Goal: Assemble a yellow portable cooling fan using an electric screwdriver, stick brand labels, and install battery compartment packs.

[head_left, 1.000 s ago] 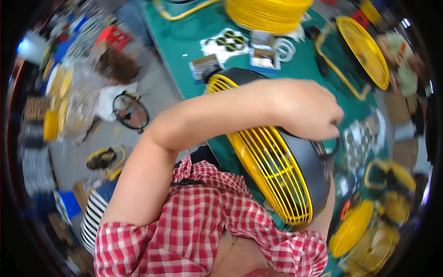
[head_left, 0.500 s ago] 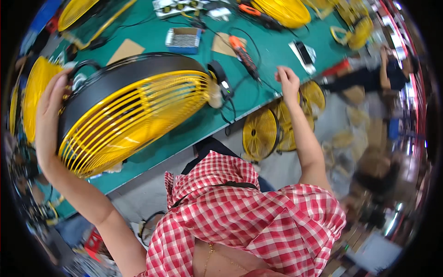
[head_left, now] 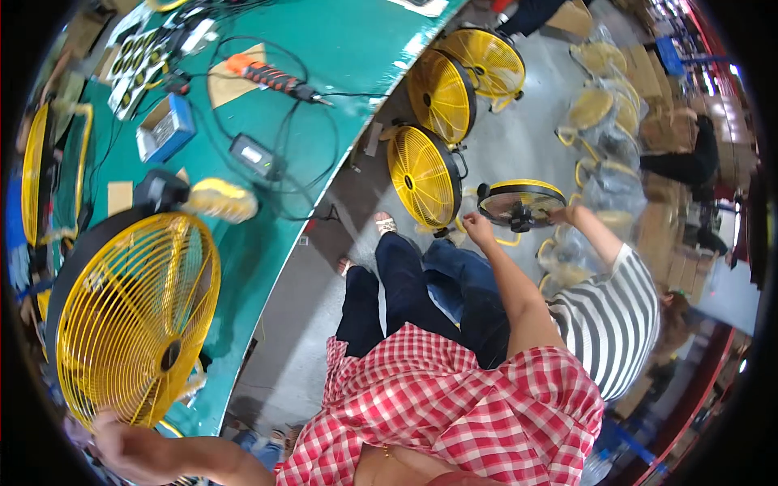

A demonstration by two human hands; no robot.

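A large round floor fan with a yellow wire cage [head_left: 134,316] and a black drum stands tilted on the green workbench. My left hand [head_left: 130,441], smeared by motion, grips the lower rim of this fan; its fingertips are partly hidden. Out to the right, my right hand [head_left: 478,228] is empty, its fingers loosely bent and apart. Just past it is a smaller fan [head_left: 521,204] with a yellow rim, a person's hand [head_left: 571,215] at its right edge. Behind my right hand stands another yellow fan [head_left: 423,176] on the floor.
On the green workbench [head_left: 279,194] lie an orange-handled tool [head_left: 271,78], a black power adapter [head_left: 254,154], loose cables and a blue box [head_left: 164,130] of small parts. A person in a striped top [head_left: 608,324] is close at my right. Bagged yellow fans [head_left: 604,162] line the floor beyond.
My view has swung right, away from the bench. My right hand now hangs over the floor beside the standing fans. The person in stripes with the smaller fan has come into view.
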